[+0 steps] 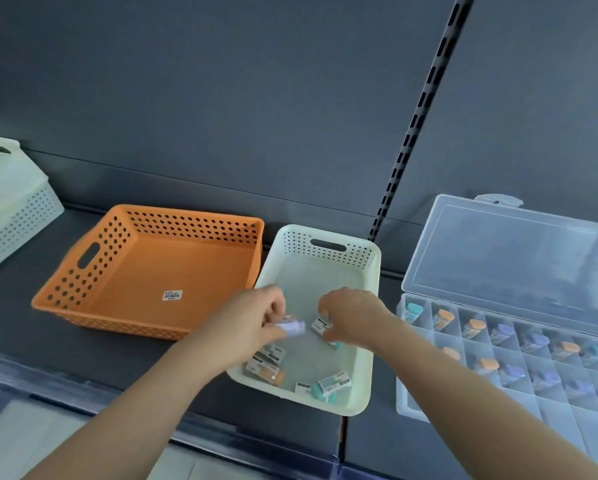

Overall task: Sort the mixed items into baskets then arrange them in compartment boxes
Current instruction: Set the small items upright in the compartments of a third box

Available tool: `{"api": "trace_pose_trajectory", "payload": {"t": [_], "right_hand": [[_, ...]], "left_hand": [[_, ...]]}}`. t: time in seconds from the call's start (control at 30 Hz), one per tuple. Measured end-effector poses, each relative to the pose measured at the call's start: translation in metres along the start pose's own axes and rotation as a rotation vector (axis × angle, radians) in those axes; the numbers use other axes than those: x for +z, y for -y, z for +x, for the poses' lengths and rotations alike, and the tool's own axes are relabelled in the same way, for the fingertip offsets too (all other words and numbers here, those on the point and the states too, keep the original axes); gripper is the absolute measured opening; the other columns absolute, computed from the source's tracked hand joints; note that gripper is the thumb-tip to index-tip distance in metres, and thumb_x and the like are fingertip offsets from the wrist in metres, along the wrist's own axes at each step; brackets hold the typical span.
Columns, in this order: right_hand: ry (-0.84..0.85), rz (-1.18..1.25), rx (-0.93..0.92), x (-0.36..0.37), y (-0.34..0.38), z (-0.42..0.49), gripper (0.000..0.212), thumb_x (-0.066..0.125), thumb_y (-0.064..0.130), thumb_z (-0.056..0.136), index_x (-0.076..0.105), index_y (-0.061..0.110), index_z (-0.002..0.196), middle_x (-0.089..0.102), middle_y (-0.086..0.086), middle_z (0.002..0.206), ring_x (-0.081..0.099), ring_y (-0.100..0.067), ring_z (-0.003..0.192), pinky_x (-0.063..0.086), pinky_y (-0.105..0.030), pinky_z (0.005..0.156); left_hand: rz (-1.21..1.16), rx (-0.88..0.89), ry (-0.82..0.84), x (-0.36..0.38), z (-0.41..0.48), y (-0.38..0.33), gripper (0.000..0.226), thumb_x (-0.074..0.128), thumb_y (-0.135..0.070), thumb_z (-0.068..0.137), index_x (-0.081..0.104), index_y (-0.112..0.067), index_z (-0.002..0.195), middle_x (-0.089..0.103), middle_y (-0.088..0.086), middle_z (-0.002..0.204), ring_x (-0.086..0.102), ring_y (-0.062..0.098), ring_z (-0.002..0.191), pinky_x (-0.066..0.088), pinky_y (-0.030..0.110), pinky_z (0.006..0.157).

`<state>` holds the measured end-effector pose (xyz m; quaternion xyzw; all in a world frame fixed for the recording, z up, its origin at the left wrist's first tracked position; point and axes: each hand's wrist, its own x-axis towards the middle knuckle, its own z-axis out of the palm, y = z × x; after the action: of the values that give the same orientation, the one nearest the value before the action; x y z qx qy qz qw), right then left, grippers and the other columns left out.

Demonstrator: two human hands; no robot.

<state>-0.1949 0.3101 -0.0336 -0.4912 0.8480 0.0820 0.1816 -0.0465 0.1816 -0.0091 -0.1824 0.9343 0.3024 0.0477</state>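
**Both hands in the white basket, each on an eraser**

The left hand (252,317) pinches a purple eraser (293,328) in its curled fingers, holding it just above the floor of the white basket (325,256). Just beside it, the right hand (354,317) is curled over a teal eraser (325,332) in a white sleeve. Motion blur makes the grip hard to read, but the fingers appear to close on it. More sleeved erasers lie loose at the near end of the basket, among them an orange one (266,370) and another teal one (328,384).

To the right stands a clear compartment box (415,403) with its lid (512,258) swung open. Orange, purple and teal erasers sit in its far cells. Touching the white basket's left side is an orange basket (186,265) with a small label on its floor. A pale green basket (10,202) sits at the far left. All of them rest on a dark shelf (20,323).
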Motion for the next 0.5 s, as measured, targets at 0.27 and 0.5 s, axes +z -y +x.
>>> {"api": "trace_pose_trajectory", "payload": {"t": [0.27, 0.5], "right_hand": [[0.033, 0.277, -0.091, -0.01, 0.004, 0.025, 0.019, 0.057, 0.018, 0.09, 0.061, 0.01, 0.106, 0.056, -0.004, 0.1, 0.053, -0.021, 0.09, 0.042, -0.029, 0.075], [0.115, 0.42, -0.318, -0.017, 0.016, 0.057, 0.038, 0.059, 0.008, 0.087, 0.06, 0.03, 0.119, 0.053, 0.002, 0.119, 0.05, -0.016, 0.11, 0.041, -0.033, 0.098]], "left_hand": [[-0.455, -0.15, -0.053, -0.046, -0.019, 0.019, 0.013, 0.052, -0.02, 0.096, 0.061, -0.026, 0.104, 0.07, -0.008, 0.097, 0.067, 0.008, 0.081, 0.051, 0.031, 0.08], [-0.802, -0.297, -0.09, -0.041, -0.025, 0.017, 0.009, 0.045, -0.004, 0.095, 0.049, -0.011, 0.092, 0.055, 0.003, 0.079, 0.058, 0.016, 0.076, 0.053, 0.027, 0.072]]}}
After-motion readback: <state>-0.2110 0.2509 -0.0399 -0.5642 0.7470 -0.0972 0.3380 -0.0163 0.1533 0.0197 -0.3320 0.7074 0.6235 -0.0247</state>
